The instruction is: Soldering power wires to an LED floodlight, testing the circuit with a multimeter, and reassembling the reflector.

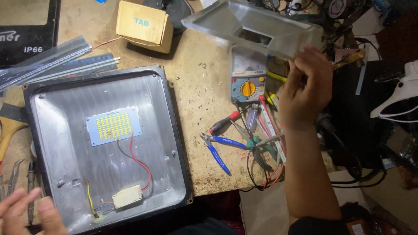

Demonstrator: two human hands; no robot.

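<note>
Nearest, at about 7 o'clock in the view, the left hand rests with fingers loosely spread at the bottom-left corner of the lamp housing, gripping nothing; its blurred fingertips lie at or just over the housing's rim. The housing is a square, dark-rimmed metal tray lying flat on the workbench. Inside it, near the centre, sits a small LED board with rows of yellow chips; a red wire and a black one run from it down to a white driver block at 6 o'clock of the tray.

To the left of the housing, tweezers and a wooden-handled brush lie beside the left hand.

At 3 o'clock of the housing, blue-handled cutters, a red-handled screwdriver and loose cables crowd the bench edge beside the right forearm. Just beyond them lies a multimeter with an orange dial.

Farther, at 1 o'clock, the right hand is raised, fingers closed on the lower edge of a grey metal reflector, held tilted in the air above the multimeter and well apart from the housing.

Farthest, at 12 o'clock, a small cardboard box stands, with clear plastic strips at 10 o'clock.
</note>
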